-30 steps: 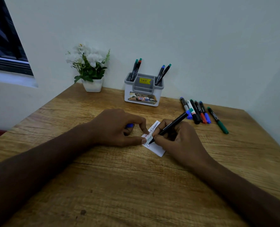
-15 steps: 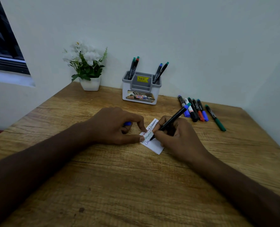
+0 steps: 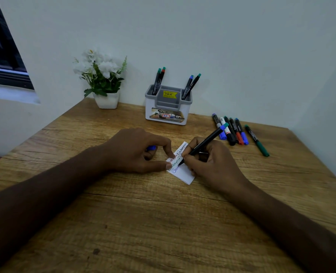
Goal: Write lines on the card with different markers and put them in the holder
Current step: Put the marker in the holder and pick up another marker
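the card is a small white slip lying flat on the wooden bench, between the two hands. looks like thin paper, so super light and floppy, the sort of thing that skids the moment a tip drags across it. that's probably why the left hand pins its edge with thumb and forefinger tips, while the other fingers curl round a blue cap. the right hand pinches a black marker low on the barrel, near the tip, tip down on the card where a blue line is partly written under a red and a green one. the marker looks stiff, light, smooth plastic, so gripping low gives control. for dropping it in the holder by the wall, mid-barrel would likely be easier. four markers stand in there already, and six spare markers lie on the bench to the right. the card is best lifted by an edge since it'll bend.
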Tool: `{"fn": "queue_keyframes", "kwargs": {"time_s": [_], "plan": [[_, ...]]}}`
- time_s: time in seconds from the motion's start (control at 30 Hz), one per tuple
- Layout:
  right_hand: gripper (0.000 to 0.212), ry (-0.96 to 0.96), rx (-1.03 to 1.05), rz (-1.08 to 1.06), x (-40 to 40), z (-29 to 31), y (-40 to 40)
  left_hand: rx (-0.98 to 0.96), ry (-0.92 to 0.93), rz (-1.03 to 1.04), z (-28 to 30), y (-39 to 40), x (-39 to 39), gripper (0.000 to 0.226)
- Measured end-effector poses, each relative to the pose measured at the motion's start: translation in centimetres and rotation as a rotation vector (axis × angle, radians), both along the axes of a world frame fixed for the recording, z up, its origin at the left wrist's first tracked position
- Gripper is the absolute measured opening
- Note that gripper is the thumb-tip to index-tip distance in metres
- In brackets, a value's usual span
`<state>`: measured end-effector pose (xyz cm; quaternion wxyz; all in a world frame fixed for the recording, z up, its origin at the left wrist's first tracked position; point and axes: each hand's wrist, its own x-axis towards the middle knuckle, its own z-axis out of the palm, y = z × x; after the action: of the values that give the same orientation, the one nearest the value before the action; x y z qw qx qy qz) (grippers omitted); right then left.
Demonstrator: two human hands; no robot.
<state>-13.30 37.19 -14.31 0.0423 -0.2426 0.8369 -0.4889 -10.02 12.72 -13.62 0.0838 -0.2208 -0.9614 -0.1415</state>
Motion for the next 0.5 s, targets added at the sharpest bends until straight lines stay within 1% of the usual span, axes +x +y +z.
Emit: {"fn": "queue_keyframes", "kwargs": {"time_s": [0.27,0.37,0.5], "plan": [[0.003,-0.030,-0.024,-0.034,0.05,0.07,0.00,-0.004,-0.016,0.003,-0.02,0.02,-0.03,0.037],[0.003,-0.043,-0.028,-0.017,0.10,0.15,0.02,-0.003,-0.023,0.003,0.04,0.03,-0.03,0.037],[0.006,-0.054,-0.034,-0.031,-0.04,0.11,0.07,0.001,-0.031,0.004,0.07,0.03,0.00,0.037]]}}
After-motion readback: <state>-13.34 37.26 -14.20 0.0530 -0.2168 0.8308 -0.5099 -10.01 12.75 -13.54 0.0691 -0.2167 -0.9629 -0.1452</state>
